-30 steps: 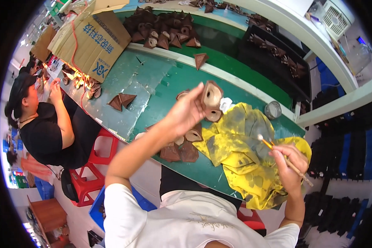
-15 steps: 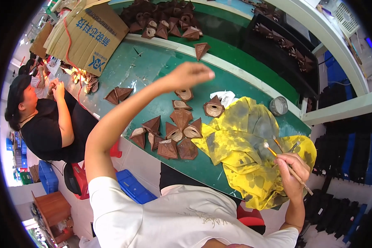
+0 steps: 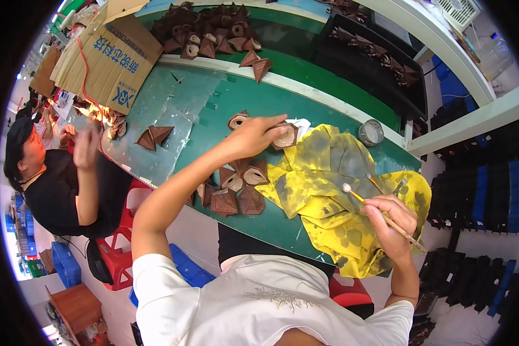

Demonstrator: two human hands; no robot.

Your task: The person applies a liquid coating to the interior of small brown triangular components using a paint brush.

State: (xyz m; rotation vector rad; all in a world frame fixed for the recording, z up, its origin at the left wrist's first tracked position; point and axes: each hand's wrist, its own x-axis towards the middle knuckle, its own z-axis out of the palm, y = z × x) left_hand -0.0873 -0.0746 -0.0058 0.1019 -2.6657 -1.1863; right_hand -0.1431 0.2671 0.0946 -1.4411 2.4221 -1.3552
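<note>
My left hand (image 3: 254,137) reaches over the green bench, its fingers stretched out and apart at a brown pointed piece (image 3: 285,137) with a cream hollow face. The fingers overlap this piece; a firm grip is not visible. In my right hand (image 3: 393,222) is a thin paintbrush (image 3: 356,196) with pale bristles and a wooden handle, held above a stained yellow cloth (image 3: 320,199). Two more brushes (image 3: 375,184) show at the cloth beyond it. Several similar brown pieces (image 3: 224,202) lie grouped below my left forearm, partly hidden by it. Another piece (image 3: 236,120) sits just beyond my left hand.
A round metal tin (image 3: 371,132) stands at the bench's right end. Brown pieces (image 3: 205,32) are heaped on the green belt (image 3: 305,72) behind a white rail. A cardboard box (image 3: 106,63) stands far left, near a seated co-worker (image 3: 52,184). A black tray (image 3: 352,63) holds more pieces.
My left hand has come down and nearer to the cream-faced piece. The whole view has shifted slightly. Two brown pieces now show at the rail where one showed before. The co-worker's hand is raised and blurred.
</note>
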